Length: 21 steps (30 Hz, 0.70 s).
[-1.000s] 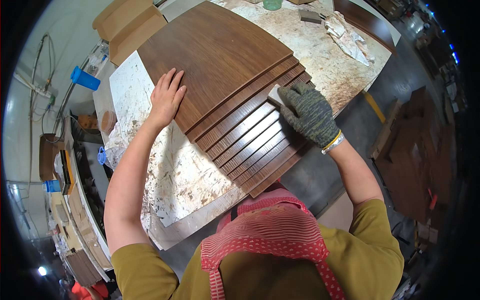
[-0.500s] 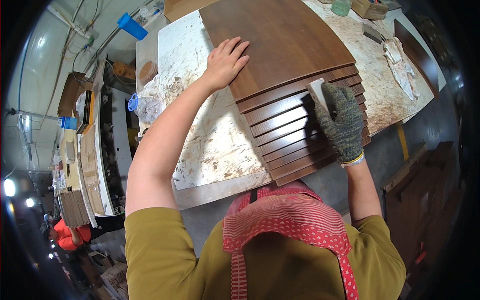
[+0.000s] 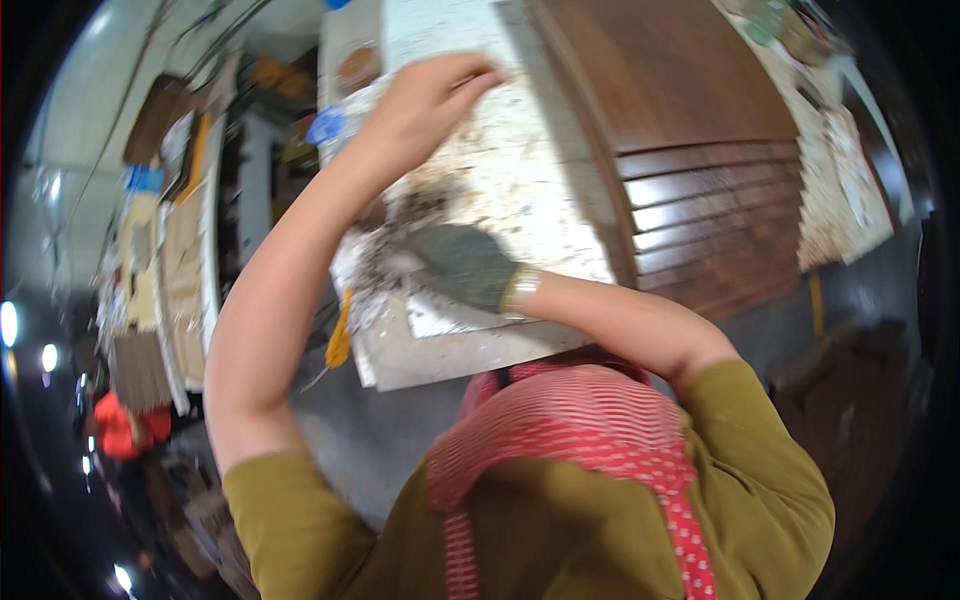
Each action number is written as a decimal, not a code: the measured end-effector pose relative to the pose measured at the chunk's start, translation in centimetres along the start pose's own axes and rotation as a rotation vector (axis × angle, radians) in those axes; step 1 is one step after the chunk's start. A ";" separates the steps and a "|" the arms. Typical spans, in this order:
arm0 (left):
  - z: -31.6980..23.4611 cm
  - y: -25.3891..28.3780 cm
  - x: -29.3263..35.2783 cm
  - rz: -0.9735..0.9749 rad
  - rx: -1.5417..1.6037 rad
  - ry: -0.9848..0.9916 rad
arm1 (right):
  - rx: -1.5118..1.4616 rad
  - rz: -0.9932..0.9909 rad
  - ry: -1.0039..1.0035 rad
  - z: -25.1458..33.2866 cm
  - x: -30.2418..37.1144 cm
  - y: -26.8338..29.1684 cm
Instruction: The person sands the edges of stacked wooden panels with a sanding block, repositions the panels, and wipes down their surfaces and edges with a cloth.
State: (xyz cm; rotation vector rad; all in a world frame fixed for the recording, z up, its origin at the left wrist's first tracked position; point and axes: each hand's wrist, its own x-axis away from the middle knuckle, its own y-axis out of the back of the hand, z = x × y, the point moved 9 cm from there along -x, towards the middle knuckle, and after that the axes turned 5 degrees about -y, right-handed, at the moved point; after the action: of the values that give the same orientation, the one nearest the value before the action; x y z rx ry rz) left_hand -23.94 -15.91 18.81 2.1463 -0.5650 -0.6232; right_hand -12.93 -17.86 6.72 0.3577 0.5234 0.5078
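Note:
My bare left hand [image 3: 445,95] is over the white, brown-stained tabletop [image 3: 530,180], left of the stacked panels. Its fingers are loosely bent with the thumb a little apart, and I see nothing in it. My right hand [image 3: 465,267], in a dark grey knitted glove, reaches across to the table's left part, by a patch of dark crumbs or scraps [image 3: 375,258]. Motion smears its fingers; a pale shape shows at their tips, and I cannot tell whether it is held. The stack of brown wooden panels [image 3: 680,80] lies to the right, front edges stepped, touched by neither hand.
A yellow-handled tool with a thin shaft [image 3: 340,335] is at the table's left front edge. Behind my left forearm are a round brown tub [image 3: 358,68] and a blue-topped plastic bag [image 3: 325,125]. Crumpled white cloth [image 3: 848,165] lies far right. A person in red [image 3: 125,425] is at far left.
My left hand has lifted off the top panel. My gloved right hand has swung left from the panel edges, where it held a pale block, to the dark scraps. The view has shifted left.

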 end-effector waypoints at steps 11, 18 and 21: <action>-1.8 -2.8 1.7 0.080 0.169 0.041 | 0.524 0.035 0.222 2.1 3.8 -1.1; -3.8 -9.1 -10.0 -0.026 -0.140 -0.235 | 0.655 -0.194 0.090 1.5 13.2 27.3; -1.1 -10.6 -13.6 -0.121 -0.272 -0.165 | 0.583 -0.675 -0.393 -5.4 20.7 45.6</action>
State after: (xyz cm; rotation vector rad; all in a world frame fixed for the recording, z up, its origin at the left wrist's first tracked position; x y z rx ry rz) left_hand -31.96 -1.34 14.12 1.8931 -0.4132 -0.8975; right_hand -17.10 31.74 14.77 0.7785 0.3680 -0.3817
